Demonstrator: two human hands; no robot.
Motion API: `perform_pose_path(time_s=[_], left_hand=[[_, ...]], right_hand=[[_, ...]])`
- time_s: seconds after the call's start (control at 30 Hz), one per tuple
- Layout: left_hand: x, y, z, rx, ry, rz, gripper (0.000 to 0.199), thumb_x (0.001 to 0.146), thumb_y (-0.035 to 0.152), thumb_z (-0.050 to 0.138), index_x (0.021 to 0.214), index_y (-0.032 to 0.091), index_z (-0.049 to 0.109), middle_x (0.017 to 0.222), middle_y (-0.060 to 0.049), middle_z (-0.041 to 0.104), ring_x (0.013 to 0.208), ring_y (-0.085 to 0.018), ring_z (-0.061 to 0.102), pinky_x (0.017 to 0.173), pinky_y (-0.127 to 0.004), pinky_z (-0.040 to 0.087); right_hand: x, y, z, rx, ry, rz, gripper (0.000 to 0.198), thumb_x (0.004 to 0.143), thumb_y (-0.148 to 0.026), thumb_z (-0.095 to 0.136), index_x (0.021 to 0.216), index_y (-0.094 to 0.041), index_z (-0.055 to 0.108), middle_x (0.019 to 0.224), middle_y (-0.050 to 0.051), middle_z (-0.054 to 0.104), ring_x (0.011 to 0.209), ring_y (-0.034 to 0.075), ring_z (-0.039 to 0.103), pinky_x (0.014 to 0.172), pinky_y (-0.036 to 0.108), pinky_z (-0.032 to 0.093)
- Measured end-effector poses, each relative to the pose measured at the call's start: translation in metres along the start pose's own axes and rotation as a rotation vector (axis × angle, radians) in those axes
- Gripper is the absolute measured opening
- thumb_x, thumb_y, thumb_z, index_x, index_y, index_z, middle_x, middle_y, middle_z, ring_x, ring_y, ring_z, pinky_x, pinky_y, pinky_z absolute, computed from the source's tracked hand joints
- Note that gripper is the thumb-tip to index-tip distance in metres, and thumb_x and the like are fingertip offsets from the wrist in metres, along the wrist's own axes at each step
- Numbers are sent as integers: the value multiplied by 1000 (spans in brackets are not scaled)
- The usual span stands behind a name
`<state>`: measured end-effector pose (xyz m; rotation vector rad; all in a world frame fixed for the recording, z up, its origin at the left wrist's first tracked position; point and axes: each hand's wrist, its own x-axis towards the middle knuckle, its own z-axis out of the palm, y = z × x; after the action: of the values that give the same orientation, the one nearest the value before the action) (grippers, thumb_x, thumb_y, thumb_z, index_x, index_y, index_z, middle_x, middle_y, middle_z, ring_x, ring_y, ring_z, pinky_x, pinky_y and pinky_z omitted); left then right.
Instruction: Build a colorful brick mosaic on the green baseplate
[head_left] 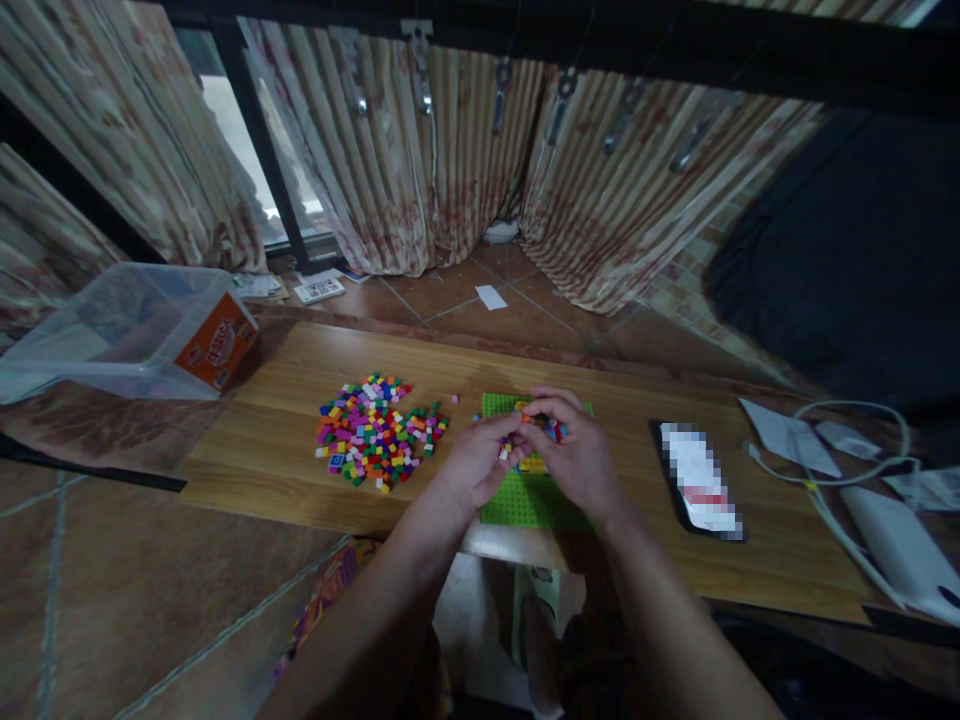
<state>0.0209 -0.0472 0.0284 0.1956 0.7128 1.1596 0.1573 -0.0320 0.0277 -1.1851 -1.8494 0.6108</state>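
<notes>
Both of my hands meet over a green baseplate on the wooden table. My left hand is closed, thumb and fingers pinched, with a few small toy bricks showing at its fingers. My right hand is closed too, its fingertips together against the left ones around something small, seemingly an orange brick. Yellow, blue and red bricks sit on the baseplate beneath the hands, partly hidden by them. Left of my hands lies a loose heap of small coloured bricks, with one pink brick apart from it.
A phone lies right of the baseplate. Farther right are a white cable, papers and a white device. At the left stands a clear plastic bin with an orange label. Striped curtains hang behind the table.
</notes>
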Motion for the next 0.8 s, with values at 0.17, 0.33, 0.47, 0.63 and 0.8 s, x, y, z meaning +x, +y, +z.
perform_pose_path(time_s=[0.17, 0.33, 0.47, 0.63, 0.8], left_hand=[[0, 0, 1, 3, 10, -11, 6, 76, 9, 69, 70, 9, 70, 71, -3, 68, 69, -9, 61, 77, -23, 49], [-1, -1, 3, -12, 22, -33, 17, 84, 8, 61, 69, 9, 69, 69, -4, 68, 66, -9, 61, 75, -23, 50], [-1, 3, 5, -17, 87, -58, 22, 89, 8, 53, 72, 8, 67, 71, -7, 68, 67, -10, 63, 73, -22, 51], [1, 8, 4, -26, 131, -33, 20, 89, 7, 53, 73, 9, 66, 71, -7, 67, 66, -9, 62, 69, -19, 51], [2, 8, 2, -19, 115, -15, 16, 87, 7, 55, 76, 9, 66, 71, -6, 68, 65, -8, 63, 68, -18, 52]], right_hand=[[0, 5, -5, 80, -83, 5, 14, 87, -28, 61, 97, -25, 71, 115, 6, 65, 111, 20, 61, 101, 41, 45], [2, 11, -10, 105, -54, 13, 13, 87, -29, 61, 92, -25, 73, 112, 6, 67, 109, 20, 63, 99, 39, 46], [5, 22, -22, -3, 64, 32, 15, 86, -33, 62, 88, -24, 73, 107, 6, 69, 106, 22, 63, 97, 41, 46], [5, 39, -31, -222, 74, 53, 16, 85, -33, 61, 86, -24, 74, 107, 8, 66, 103, 24, 62, 96, 44, 46], [5, 45, -21, -308, -14, 70, 12, 81, -27, 62, 81, -25, 74, 108, 7, 64, 105, 25, 59, 98, 47, 44]])
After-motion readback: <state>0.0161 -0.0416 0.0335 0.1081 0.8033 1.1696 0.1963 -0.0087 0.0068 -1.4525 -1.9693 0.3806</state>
